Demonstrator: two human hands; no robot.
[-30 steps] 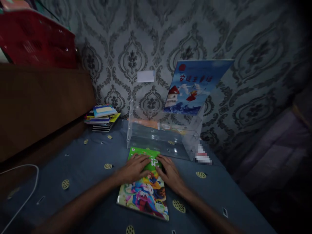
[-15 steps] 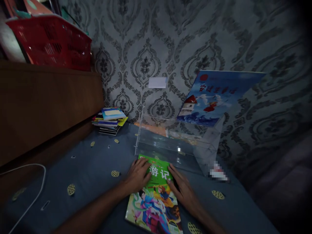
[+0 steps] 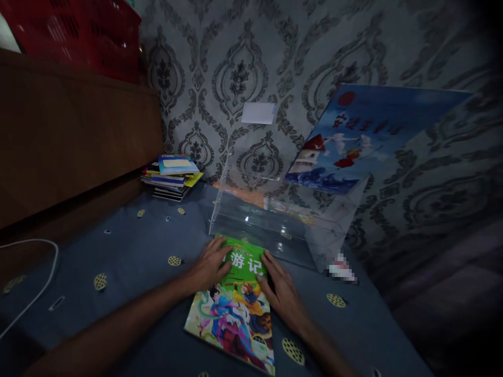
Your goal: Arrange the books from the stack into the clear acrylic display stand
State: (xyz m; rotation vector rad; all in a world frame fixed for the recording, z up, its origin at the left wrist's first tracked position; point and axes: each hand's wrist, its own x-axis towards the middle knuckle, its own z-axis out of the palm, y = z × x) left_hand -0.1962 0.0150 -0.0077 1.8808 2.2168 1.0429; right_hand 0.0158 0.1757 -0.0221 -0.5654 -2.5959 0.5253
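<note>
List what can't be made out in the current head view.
All in the head view:
First title character on the green-topped book: partly covered by the left hand.
Palm of the right hand: hidden by its back.
Upper part of the red basket: cut off by the top edge.
Ends of the white cable: beyond the left edge.
Item beside the clear stand: pixelated.

Single head-worn cam, sits above and on the near side of the clear stand [image 3: 267, 230], pitched forward and down, facing the patterned wall [image 3: 239, 73] behind it. Close range: left hand [image 3: 211, 265] and right hand [image 3: 281, 287] both in frame, just in front of the stand. Wide enough to take in the brown cabinet [image 3: 78, 125] left of it.
</note>
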